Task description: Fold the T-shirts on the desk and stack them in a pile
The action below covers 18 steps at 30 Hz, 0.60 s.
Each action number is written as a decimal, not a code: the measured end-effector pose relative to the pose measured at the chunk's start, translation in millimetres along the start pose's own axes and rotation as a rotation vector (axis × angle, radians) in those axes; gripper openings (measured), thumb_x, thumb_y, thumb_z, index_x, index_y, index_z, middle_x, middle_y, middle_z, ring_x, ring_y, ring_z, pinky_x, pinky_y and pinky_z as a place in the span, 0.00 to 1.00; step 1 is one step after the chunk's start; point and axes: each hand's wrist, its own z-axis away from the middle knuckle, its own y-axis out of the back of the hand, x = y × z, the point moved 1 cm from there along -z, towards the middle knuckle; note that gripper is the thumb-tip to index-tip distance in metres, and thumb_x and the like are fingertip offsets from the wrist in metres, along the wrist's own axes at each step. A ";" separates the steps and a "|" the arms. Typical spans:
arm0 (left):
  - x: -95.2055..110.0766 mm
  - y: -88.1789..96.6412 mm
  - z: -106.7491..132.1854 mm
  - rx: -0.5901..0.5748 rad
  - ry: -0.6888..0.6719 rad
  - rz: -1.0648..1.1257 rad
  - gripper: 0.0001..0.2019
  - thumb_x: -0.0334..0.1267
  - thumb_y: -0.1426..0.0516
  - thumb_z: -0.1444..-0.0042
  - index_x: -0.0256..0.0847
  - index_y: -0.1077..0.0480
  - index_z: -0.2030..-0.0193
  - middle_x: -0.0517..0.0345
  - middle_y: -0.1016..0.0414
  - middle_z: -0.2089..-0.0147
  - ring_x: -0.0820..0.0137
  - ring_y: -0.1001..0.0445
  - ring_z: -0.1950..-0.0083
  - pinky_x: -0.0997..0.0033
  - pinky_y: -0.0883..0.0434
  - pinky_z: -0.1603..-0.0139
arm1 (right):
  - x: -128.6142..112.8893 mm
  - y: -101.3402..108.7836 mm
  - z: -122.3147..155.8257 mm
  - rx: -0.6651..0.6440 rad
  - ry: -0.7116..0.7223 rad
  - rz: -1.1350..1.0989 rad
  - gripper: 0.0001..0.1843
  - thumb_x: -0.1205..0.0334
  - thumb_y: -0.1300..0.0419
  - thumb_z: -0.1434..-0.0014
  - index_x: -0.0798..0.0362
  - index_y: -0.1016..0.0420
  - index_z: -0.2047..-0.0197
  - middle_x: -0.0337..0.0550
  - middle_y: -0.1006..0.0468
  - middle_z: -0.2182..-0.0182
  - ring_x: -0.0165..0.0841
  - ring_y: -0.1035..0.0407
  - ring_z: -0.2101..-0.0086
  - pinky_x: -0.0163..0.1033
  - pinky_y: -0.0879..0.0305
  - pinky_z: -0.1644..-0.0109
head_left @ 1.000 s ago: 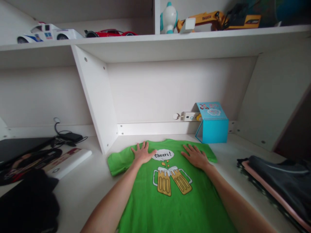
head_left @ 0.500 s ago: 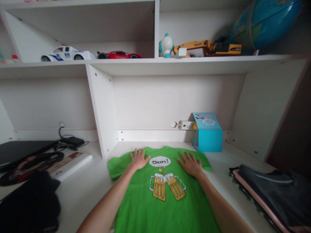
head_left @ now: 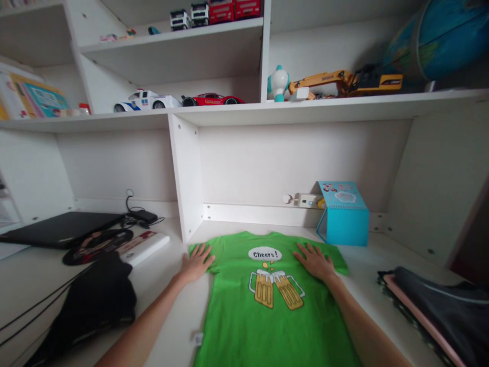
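Note:
A green T-shirt lies spread out on the white desk, printed with "Cheers!" and two beer mugs. Its collar points toward the back wall, and a small white tag sticks out at its left side. My left hand rests with fingers spread on the left sleeve, the wrist over the bare desk. Flat on the shirt's right shoulder lies my right hand, fingers apart. Neither hand grips the cloth.
Folded clothes are stacked at the right. A blue desk calendar stands behind the right sleeve. To the left are a black cloth bag, a white box, a black laptop and an adapter. Toys line the shelf above.
My left hand has slid left from the shirt's shoulder out to the sleeve. My right hand stays on the right shoulder. The camera view has turned somewhat left.

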 end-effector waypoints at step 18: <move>-22.3 -4.9 -5.3 0.280 0.027 0.013 0.23 0.44 0.53 0.44 0.37 0.39 0.43 0.49 0.42 0.39 0.63 0.46 0.38 0.65 0.46 0.42 | -195.1 -20.7 257.6 0.170 0.915 -0.238 0.24 0.48 0.46 0.46 0.39 0.37 0.45 0.41 0.27 0.54 0.41 0.31 0.55 0.45 0.30 0.58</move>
